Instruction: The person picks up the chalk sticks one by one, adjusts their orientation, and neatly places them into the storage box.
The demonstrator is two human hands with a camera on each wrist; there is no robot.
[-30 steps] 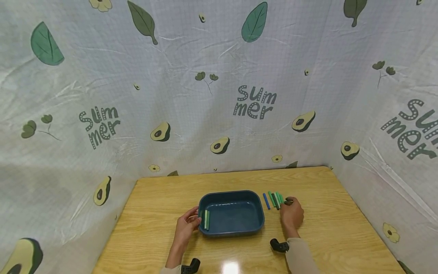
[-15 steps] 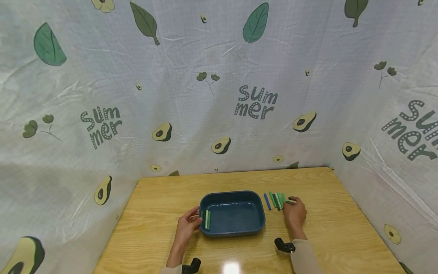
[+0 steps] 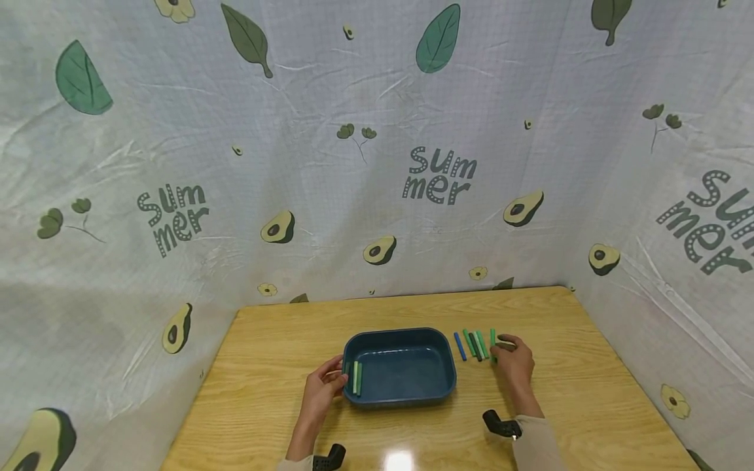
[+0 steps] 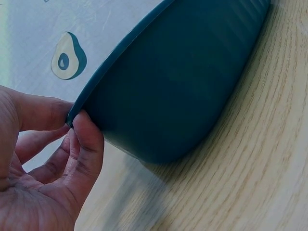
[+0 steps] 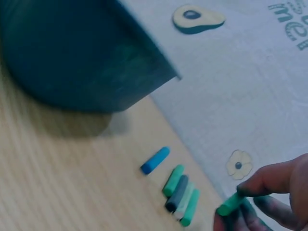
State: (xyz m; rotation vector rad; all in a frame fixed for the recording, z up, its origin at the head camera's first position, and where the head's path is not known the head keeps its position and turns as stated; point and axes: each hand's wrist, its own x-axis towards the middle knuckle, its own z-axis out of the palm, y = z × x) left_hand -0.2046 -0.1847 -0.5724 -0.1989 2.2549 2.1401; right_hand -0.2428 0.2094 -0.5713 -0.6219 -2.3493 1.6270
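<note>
Chalk [image 5: 230, 204] looks light and snaps easily; right hand [image 3: 515, 365] pinches its middle. Left hand [image 3: 321, 388] pinches the tray [image 3: 406, 396] rim.

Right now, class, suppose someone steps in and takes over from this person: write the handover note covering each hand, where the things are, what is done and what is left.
Left hand grips the left rim of the blue tray.
Right hand pinches one green stick, just off the wooden table.
Done: two green sticks lie in the tray's left end.
Left: the held stick, plus the blue stick and a cluster of green and dark sticks lying right of the tray.
</note>
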